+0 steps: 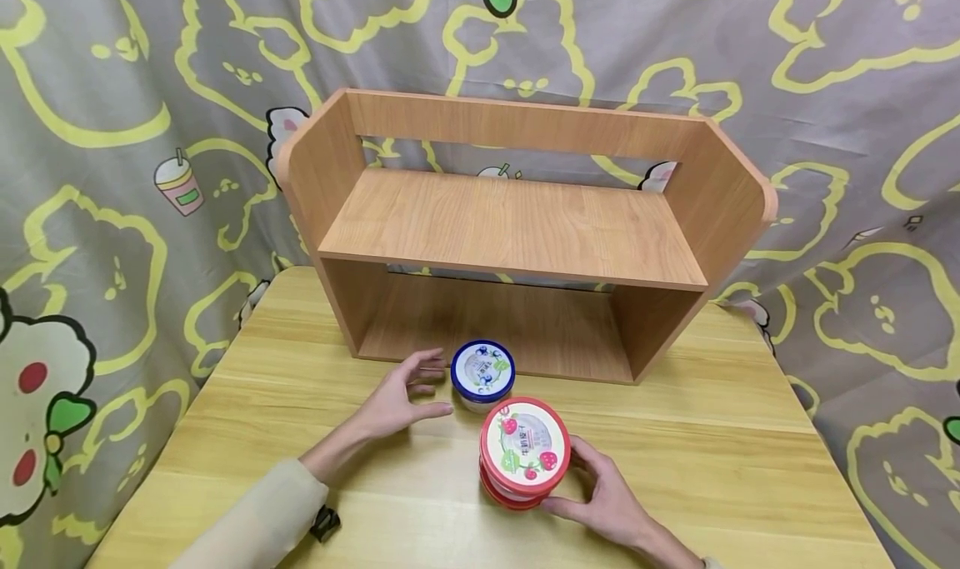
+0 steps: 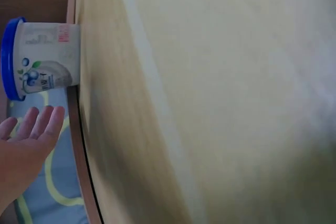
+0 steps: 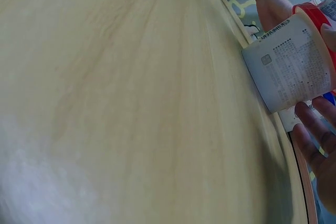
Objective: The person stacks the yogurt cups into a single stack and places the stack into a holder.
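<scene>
In the head view a round tub with a blue lid stands on the table in front of the shelf. My left hand is beside it on the left, fingers extended and holding nothing; the left wrist view shows a gap between fingertips and the blueberry-printed tub. Nearer to me are two stacked tubs with red lids, the top one showing strawberries. My right hand is at their right side. Its thumb lies against the lower red rim in the right wrist view, while its fingers spread beside the white lower tub.
A two-tier wooden shelf stands at the back of the wooden table. Behind it hangs a patterned grey curtain. A small black object is next to my left sleeve.
</scene>
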A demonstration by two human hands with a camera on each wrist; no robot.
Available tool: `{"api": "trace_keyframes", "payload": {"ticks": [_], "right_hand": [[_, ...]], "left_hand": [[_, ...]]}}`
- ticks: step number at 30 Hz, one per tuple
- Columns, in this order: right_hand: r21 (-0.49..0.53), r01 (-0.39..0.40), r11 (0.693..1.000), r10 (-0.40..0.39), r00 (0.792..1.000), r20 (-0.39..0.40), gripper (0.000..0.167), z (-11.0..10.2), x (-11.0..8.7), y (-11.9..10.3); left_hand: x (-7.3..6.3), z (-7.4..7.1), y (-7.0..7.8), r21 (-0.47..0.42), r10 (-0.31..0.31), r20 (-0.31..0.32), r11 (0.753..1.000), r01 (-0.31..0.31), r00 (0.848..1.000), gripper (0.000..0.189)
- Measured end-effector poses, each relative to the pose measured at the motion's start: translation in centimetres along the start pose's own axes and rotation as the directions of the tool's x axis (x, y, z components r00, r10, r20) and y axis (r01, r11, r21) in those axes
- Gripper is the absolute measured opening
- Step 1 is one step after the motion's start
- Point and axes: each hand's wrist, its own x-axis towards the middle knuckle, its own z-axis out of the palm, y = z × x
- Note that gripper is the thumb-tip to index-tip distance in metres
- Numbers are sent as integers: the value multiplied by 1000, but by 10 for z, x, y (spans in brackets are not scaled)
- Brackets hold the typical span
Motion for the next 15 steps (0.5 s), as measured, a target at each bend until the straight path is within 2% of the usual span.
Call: {"api": "trace_keyframes", "payload": {"ticks": [6,15], "right_hand": [[-1,3,1000,-3,1000,1,73,0,0,0],[-20,0,1000,0,1000,5,72,0,0,0]], "left_hand": [[5,3,-5,-31,-18,0,999,18,1000,88],[16,7,-3,-36,-3,5,999,3,1000,89]]}}
